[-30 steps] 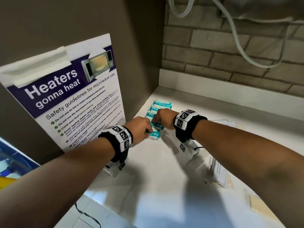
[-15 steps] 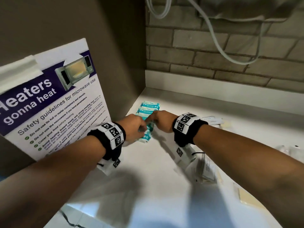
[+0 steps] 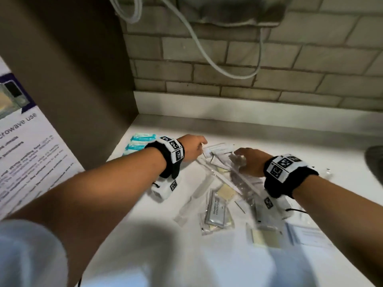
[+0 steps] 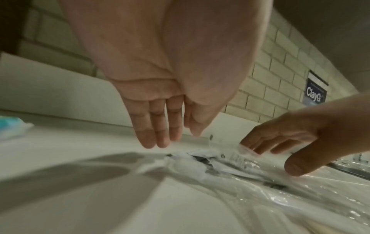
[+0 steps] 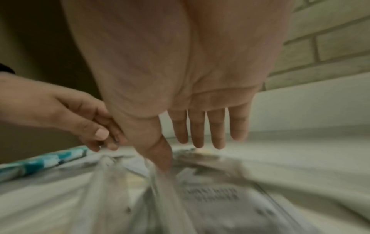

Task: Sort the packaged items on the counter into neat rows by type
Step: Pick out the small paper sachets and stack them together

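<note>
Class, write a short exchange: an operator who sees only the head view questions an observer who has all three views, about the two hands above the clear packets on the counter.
Operator: I can't see under the left hand. Is it holding anything?
Observer: No. The left wrist view shows straight fingers holding nothing, just above the counter.
Operator: And the right hand?
Observer: The right wrist view shows four straight fingers off the clear packets; only the thumb seems to touch the wrapping.
Operator: Anything on the wall further right?
Observer: A blue sign reading "ClayG" on the brick wall.
</note>
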Demonstrator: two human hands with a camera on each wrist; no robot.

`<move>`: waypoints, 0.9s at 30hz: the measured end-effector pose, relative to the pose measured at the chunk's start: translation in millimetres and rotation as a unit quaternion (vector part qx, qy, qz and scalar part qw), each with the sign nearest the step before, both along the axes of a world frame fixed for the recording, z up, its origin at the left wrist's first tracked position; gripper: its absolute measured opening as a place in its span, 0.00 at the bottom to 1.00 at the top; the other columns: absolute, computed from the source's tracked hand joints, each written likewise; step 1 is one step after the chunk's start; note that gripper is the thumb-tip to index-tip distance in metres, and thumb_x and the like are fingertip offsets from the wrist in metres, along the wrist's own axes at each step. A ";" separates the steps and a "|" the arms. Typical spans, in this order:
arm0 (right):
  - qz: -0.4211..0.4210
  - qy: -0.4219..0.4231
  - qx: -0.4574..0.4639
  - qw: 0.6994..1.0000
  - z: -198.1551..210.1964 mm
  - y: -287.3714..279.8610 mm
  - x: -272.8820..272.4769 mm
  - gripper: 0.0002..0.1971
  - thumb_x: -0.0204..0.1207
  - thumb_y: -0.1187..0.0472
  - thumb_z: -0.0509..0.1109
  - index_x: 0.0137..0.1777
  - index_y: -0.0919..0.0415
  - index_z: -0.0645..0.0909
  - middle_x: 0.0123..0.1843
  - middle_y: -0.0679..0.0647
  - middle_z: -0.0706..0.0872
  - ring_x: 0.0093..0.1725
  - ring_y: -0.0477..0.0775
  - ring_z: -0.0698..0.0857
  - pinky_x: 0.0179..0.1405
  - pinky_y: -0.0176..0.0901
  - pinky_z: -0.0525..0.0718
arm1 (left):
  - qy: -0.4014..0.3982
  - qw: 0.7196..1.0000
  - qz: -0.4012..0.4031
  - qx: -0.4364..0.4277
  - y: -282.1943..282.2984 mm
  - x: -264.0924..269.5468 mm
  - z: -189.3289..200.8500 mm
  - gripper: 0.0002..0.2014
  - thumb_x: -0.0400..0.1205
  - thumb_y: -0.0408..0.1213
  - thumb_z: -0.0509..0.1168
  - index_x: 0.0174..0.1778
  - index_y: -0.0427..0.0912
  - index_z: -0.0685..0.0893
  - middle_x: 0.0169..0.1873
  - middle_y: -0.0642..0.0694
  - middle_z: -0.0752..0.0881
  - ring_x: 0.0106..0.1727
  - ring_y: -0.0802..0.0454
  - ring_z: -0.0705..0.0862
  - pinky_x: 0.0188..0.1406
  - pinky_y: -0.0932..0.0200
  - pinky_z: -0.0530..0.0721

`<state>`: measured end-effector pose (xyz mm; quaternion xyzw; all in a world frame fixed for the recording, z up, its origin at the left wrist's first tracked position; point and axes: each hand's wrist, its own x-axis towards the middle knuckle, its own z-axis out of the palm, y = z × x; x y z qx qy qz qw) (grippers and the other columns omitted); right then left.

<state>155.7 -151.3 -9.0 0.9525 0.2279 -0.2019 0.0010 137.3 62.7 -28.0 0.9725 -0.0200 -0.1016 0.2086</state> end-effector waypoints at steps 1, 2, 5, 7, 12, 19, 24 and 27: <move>-0.010 0.005 0.002 1.000 -3.5 -5.3 1.6 0.22 0.82 0.59 0.63 0.76 0.62 0.71 0.74 0.58 0.76 0.72 0.60 0.77 0.67 0.45 0.75 | 0.014 1.000 0.002 -0.007 -10.2 9.0 -4.2 0.23 0.86 0.37 0.60 0.78 0.40 0.70 0.71 0.40 0.79 0.71 0.43 0.79 0.64 0.64 0.72; -0.025 0.012 0.022 0.999 -5.7 -8.1 4.0 0.21 0.82 0.58 0.62 0.74 0.61 0.73 0.73 0.58 0.78 0.70 0.60 0.79 0.67 0.46 0.76 | 0.025 1.000 0.004 -0.010 -17.8 15.8 -7.4 0.24 0.87 0.37 0.59 0.80 0.40 0.67 0.75 0.39 0.76 0.74 0.43 0.76 0.69 0.61 0.72; -0.033 0.006 0.049 0.998 -10.9 -12.4 15.7 0.17 0.80 0.59 0.62 0.68 0.61 0.79 0.65 0.58 0.84 0.64 0.60 0.83 0.64 0.49 0.81 | 0.032 0.999 0.014 0.012 -36.5 34.7 -16.4 0.26 0.88 0.38 0.56 0.83 0.41 0.61 0.79 0.39 0.70 0.78 0.42 0.71 0.76 0.56 0.70; -0.023 0.006 0.049 0.999 -15.7 -14.4 21.9 0.16 0.78 0.61 0.67 0.66 0.61 0.81 0.63 0.59 0.85 0.62 0.60 0.84 0.59 0.47 0.81 | 0.030 0.999 0.017 0.040 -45.0 43.8 -22.7 0.26 0.87 0.39 0.57 0.82 0.41 0.63 0.78 0.38 0.72 0.77 0.40 0.73 0.75 0.54 0.72; 0.002 0.001 0.065 0.998 -21.7 -22.5 28.5 0.14 0.81 0.60 0.65 0.63 0.63 0.83 0.62 0.59 0.86 0.62 0.59 0.84 0.57 0.43 0.79 | 0.015 0.995 0.029 0.096 -53.6 53.4 -27.7 0.24 0.82 0.40 0.67 0.73 0.39 0.75 0.68 0.36 0.77 0.67 0.38 0.79 0.67 0.52 0.78; 0.016 0.037 0.108 0.993 -15.6 -37.6 32.2 0.16 0.73 0.60 0.73 0.61 0.55 0.84 0.61 0.49 0.87 0.55 0.50 0.82 0.50 0.36 0.75 | 0.047 0.994 0.097 0.000 -52.9 52.6 -24.2 0.19 0.77 0.33 0.73 0.64 0.37 0.84 0.59 0.41 0.87 0.54 0.44 0.88 0.49 0.57 0.86; 0.076 0.122 0.111 0.983 -10.7 -38.6 16.1 0.17 0.65 0.64 0.77 0.53 0.50 0.84 0.48 0.49 0.90 0.38 0.50 0.87 0.43 0.47 0.89 | -0.005 0.992 0.105 -0.067 -44.2 45.1 -15.5 0.17 0.77 0.34 0.73 0.62 0.39 0.84 0.49 0.48 0.82 0.47 0.53 0.80 0.36 0.68 0.73; 0.125 0.152 0.127 0.972 -15.1 -29.4 3.4 0.21 0.65 0.65 0.79 0.58 0.50 0.84 0.45 0.49 0.88 0.37 0.47 0.86 0.39 0.41 0.88 | -0.020 0.991 0.092 -0.099 -39.8 39.8 -6.5 0.15 0.77 0.36 0.74 0.59 0.39 0.85 0.48 0.48 0.85 0.46 0.55 0.81 0.33 0.80 0.71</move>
